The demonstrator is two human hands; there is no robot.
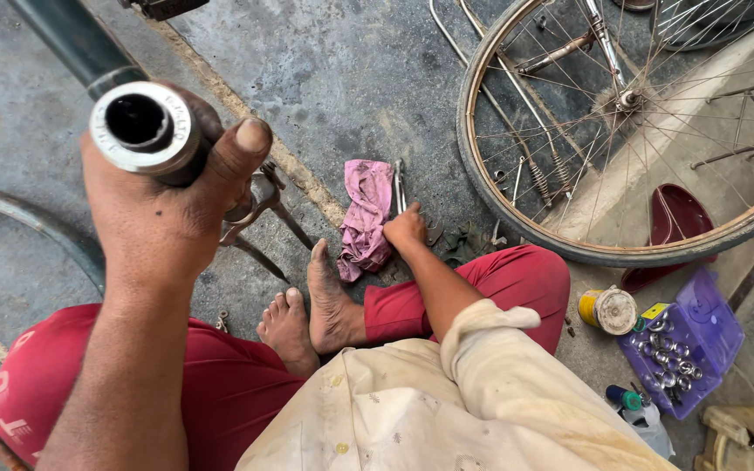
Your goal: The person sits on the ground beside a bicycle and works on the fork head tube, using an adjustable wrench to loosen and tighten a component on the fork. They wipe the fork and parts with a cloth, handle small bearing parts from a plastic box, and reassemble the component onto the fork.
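a: what has the left hand got?

b: it's wrapped tight round the dark green frame tube, just below the metal head-tube end. the thumb lies up along the side of that silvery ring, and the other fingers curl out of sight behind the tube. the open bore faces the camera, top left.

a: and the right hand?

b: down on the concrete floor, between the pink rag and the bicycle wheel. the fingers are bent under, closed over small dark bits on the ground beside a thin metal tool. i can't tell whether they actually pinch anything.

a: anything near?

b: bare feet just left of that hand; a purple tray of metal parts well off to the right.
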